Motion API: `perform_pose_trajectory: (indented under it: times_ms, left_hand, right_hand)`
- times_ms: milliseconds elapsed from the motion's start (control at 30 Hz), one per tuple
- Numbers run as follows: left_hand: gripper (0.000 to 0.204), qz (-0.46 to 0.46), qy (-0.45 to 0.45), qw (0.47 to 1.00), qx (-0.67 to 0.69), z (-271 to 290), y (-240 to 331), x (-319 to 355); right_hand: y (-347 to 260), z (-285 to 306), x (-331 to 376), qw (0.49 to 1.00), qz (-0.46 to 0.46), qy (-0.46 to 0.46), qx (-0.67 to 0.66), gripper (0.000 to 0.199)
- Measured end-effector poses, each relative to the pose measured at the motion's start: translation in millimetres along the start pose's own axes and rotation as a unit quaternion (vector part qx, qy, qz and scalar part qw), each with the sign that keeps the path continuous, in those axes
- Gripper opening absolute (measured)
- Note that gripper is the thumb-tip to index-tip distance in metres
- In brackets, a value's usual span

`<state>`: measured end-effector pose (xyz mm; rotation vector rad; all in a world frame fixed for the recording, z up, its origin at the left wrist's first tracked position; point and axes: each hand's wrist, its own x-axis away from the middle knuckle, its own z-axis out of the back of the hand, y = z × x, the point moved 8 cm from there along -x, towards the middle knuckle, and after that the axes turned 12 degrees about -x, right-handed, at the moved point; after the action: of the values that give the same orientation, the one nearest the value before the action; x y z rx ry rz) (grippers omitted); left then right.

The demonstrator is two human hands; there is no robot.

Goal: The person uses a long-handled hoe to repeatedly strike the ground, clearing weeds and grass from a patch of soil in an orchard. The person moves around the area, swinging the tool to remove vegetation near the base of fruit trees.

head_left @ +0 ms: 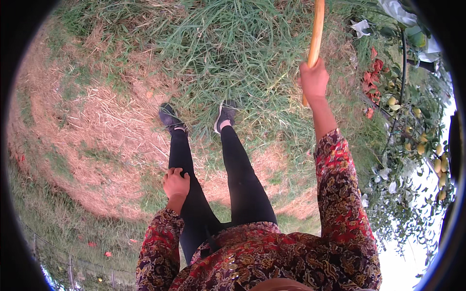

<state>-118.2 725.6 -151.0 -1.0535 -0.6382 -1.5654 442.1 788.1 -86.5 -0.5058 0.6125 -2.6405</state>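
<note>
My right hand [313, 80] is raised ahead of me and closed around a long pale wooden pole [316, 34] that runs up out of the top of the picture. My left hand [175, 183] rests curled against my left thigh with nothing in it. Both sleeves are red and dark patterned fabric. My legs in black trousers and dark shoes [169, 116] stand on grass below.
Long green grass [238, 43] lies in front of my feet, dry straw-coloured ground [92, 131] to the left. A fruit tree [417, 140] with yellow-green fruit and red leaves fills the right side. A wire fence [73, 266] runs at lower left.
</note>
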Motion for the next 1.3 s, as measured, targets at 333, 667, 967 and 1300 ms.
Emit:
perform_pose_trajectory:
  times_ms: [333, 667, 967, 1300]
  left_hand:
    - [0.03, 0.001, -0.022, 1.0, -0.006, -0.1, 1.5, 3.4]
    - [0.031, 0.006, -0.033, 0.999, 0.006, 8.0, 4.4, 5.7]
    - [0.03, 0.001, -0.007, 1.0, -0.008, 5.0, 5.3, 0.7]
    - [0.03, 0.003, -0.004, 0.999, 0.033, -8.2, -9.4, 6.6]
  right_hand:
    - [229.9, 13.2, 188.7, 0.931, -0.198, -0.169, 0.256, 0.028]
    - [156.0, 58.6, 204.3, 0.983, -0.12, -0.109, 0.09, 0.022]
    - [-78.1, -55.3, -63.0, 0.993, 0.07, -0.052, 0.079, 0.031]
    - [181.8, -43.3, 261.3, 0.95, -0.178, -0.204, 0.153, 0.04]
